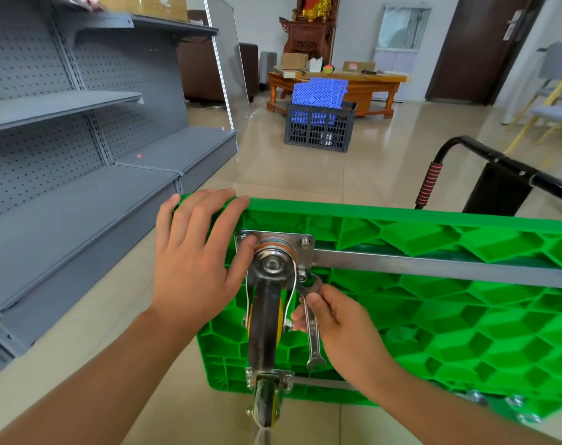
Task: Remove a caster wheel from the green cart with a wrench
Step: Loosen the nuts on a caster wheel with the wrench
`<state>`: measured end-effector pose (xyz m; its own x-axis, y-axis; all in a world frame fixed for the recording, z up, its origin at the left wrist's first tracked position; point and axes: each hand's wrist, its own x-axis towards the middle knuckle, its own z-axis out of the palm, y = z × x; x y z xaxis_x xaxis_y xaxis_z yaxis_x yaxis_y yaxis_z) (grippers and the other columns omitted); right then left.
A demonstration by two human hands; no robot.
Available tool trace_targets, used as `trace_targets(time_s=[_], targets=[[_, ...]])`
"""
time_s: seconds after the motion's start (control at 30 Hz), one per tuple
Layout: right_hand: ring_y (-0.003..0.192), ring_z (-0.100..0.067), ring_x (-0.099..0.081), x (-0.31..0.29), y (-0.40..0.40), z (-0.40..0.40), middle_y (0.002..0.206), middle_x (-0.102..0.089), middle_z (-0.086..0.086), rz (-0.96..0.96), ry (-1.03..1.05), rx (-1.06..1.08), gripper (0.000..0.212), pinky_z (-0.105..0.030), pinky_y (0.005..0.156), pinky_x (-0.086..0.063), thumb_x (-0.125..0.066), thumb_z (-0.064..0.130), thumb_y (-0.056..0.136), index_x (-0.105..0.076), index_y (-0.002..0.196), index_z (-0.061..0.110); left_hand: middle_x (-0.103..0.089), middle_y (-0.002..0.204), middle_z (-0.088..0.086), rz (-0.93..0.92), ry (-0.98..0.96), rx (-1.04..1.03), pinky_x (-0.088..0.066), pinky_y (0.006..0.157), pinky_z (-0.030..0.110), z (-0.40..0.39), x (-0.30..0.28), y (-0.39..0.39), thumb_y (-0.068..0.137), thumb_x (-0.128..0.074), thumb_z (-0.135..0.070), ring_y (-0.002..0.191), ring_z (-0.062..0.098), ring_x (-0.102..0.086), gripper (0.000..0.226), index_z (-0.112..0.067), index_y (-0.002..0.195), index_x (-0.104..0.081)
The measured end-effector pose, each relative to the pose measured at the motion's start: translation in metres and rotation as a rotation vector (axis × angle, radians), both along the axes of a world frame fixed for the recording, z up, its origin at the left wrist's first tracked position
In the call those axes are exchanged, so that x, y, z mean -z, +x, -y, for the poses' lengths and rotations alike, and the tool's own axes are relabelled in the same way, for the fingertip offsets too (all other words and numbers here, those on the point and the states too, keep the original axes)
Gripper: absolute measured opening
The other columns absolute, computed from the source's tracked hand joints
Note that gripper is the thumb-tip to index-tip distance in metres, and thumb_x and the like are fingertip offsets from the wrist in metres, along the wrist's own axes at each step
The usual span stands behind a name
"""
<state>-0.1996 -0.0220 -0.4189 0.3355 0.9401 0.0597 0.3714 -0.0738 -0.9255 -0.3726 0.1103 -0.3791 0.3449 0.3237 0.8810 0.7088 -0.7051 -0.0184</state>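
The green cart (434,303) stands on its side with its ribbed underside facing me. A caster wheel (268,316) with a steel mounting plate (273,239) sits at the upper left corner. My left hand (196,252) lies flat over that corner, its thumb touching the plate. My right hand (340,322) grips a silver wrench (311,319), whose upper jaw sits on a bolt (302,276) at the plate's lower right. A second caster wheel (267,399) is below, at the cart's lower corner.
Grey metal shelving (80,175) runs along the left. The cart's black folding handle (485,162) with a red-striped grip juts out at the right. A dark crate (320,125) of blue tiles stands on the tiled floor ahead, before a wooden table (337,83).
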Motion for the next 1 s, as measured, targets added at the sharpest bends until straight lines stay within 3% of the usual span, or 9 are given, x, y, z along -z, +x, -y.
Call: trace_targets(time_s=[0.2, 0.33, 0.4, 0.47, 0.6, 0.7, 0.77, 0.9, 1.0], targets=[[0.066, 0.005, -0.065, -0.002, -0.01, -0.002, 0.076, -0.069, 0.004, -0.032, 0.035, 0.012, 0.028, -0.005, 0.064, -0.043, -0.043, 0.019, 0.107, -0.066, 0.094, 0.009, -0.061, 0.134, 0.01, -0.005, -0.009, -0.001, -0.03, 0.115, 0.056, 0.0, 0.0, 0.0, 0.099, -0.059, -0.032, 0.127, 0.035, -0.055, 0.041, -0.009, 0.133, -0.063], [0.062, -0.008, -0.065, -0.001, -0.007, -0.006, 0.072, -0.068, 0.0, 0.074, 0.056, 0.02, 0.026, -0.025, 0.061, -0.054, -0.044, 0.027, 0.106, -0.061, 0.089, 0.019, -0.06, 0.134, 0.01, 0.002, -0.012, -0.001, -0.03, 0.115, 0.057, -0.001, 0.0, 0.001, 0.099, -0.059, -0.032, 0.127, 0.035, -0.055, 0.041, -0.009, 0.133, -0.063], [0.05, -0.012, -0.056, 0.0, 0.003, -0.005, 0.062, -0.059, 0.002, 0.385, 0.078, 0.015, 0.025, -0.033, 0.047, -0.047, -0.044, 0.034, 0.104, -0.053, 0.084, 0.023, -0.06, 0.135, 0.01, -0.003, -0.011, 0.0, -0.03, 0.116, 0.056, -0.002, 0.0, 0.001, 0.099, -0.058, -0.032, 0.127, 0.035, -0.055, 0.042, -0.009, 0.133, -0.063], [0.04, -0.01, -0.043, -0.009, 0.016, -0.003, 0.055, -0.047, 0.009, 0.828, 0.134, 0.03, 0.021, -0.027, 0.037, -0.026, -0.051, 0.035, 0.101, -0.048, 0.083, 0.026, -0.06, 0.135, 0.01, -0.007, -0.006, -0.004, -0.029, 0.116, 0.055, -0.002, 0.001, 0.0, 0.099, -0.059, -0.032, 0.128, 0.036, -0.055, 0.042, -0.009, 0.134, -0.062], [0.036, -0.024, -0.053, -0.032, 0.026, -0.002, 0.053, -0.057, 0.003, 1.271, 0.142, 0.044, 0.019, -0.022, 0.043, -0.022, -0.078, 0.027, 0.08, -0.059, 0.078, 0.022, -0.061, 0.134, 0.01, -0.005, -0.002, -0.008, -0.029, 0.116, 0.055, -0.002, 0.001, 0.0, 0.099, -0.059, -0.032, 0.127, 0.035, -0.055, 0.042, -0.009, 0.134, -0.062], [0.047, -0.024, -0.055, -0.032, 0.028, 0.001, 0.059, -0.053, 0.004, 1.145, 0.045, 0.007, 0.014, -0.029, 0.044, -0.025, -0.059, 0.033, 0.098, -0.055, 0.089, 0.023, -0.06, 0.135, 0.009, -0.006, -0.007, -0.006, -0.028, 0.117, 0.054, -0.001, 0.0, 0.001, 0.099, -0.059, -0.032, 0.127, 0.035, -0.055, 0.042, -0.01, 0.135, -0.062], [0.055, -0.018, -0.053, -0.02, 0.033, 0.007, 0.064, -0.052, 0.004, 0.914, -0.03, -0.069, 0.023, -0.037, 0.049, -0.037, -0.039, 0.04, 0.105, -0.05, 0.093, 0.024, -0.06, 0.135, 0.009, -0.011, -0.008, -0.001, -0.028, 0.117, 0.054, -0.001, 0.001, -0.001, 0.099, -0.059, -0.033, 0.128, 0.035, -0.055, 0.042, -0.01, 0.135, -0.061], [0.066, -0.011, -0.067, -0.008, 0.026, 0.017, 0.079, -0.069, 0.002, 0.283, 0.004, -0.093, 0.025, -0.031, 0.067, -0.056, -0.039, 0.033, 0.105, -0.058, 0.091, 0.024, -0.06, 0.135, 0.01, -0.008, -0.012, -0.005, -0.028, 0.117, 0.055, 0.0, 0.0, 0.0, 0.099, -0.058, -0.033, 0.128, 0.035, -0.054, 0.043, -0.01, 0.135, -0.061], [0.075, -0.012, -0.073, -0.005, 0.017, 0.012, 0.085, -0.073, 0.001, 0.075, 0.017, -0.062, 0.024, -0.027, 0.076, -0.059, -0.041, 0.026, 0.106, -0.063, 0.098, 0.021, -0.06, 0.135, 0.009, -0.005, -0.019, -0.007, -0.028, 0.117, 0.055, -0.001, 0.001, 0.001, 0.1, -0.057, -0.033, 0.128, 0.035, -0.054, 0.042, -0.01, 0.134, -0.062]])
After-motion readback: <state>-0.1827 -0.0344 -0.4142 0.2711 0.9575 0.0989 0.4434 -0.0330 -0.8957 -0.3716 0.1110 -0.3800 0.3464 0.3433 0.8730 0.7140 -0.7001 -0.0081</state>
